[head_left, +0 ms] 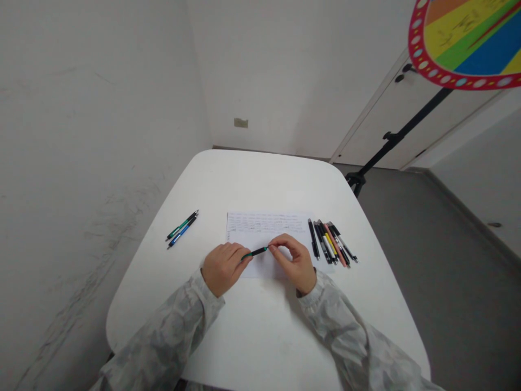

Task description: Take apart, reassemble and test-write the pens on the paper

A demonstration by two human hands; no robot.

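Observation:
My left hand [226, 264] is closed around one end of a green and black pen [258, 252], which it holds just over a written sheet of paper [260, 222]. At the pen's other end, the thumb and forefinger of my right hand [295, 263] are pinched together on its tip. Whether a small part sits between those fingertips is too small to make out. The sheet lies flat, with lines of handwriting across its upper part and its lower part partly covered by my hands.
Several pens [329, 243] lie side by side right of the paper. Two more, a green pen [179, 227] and a blue pen [182, 232], rest on the left of the white table [260, 179]. Beyond its right edge stands a colourful wheel [472, 43] on a black stand [401, 133].

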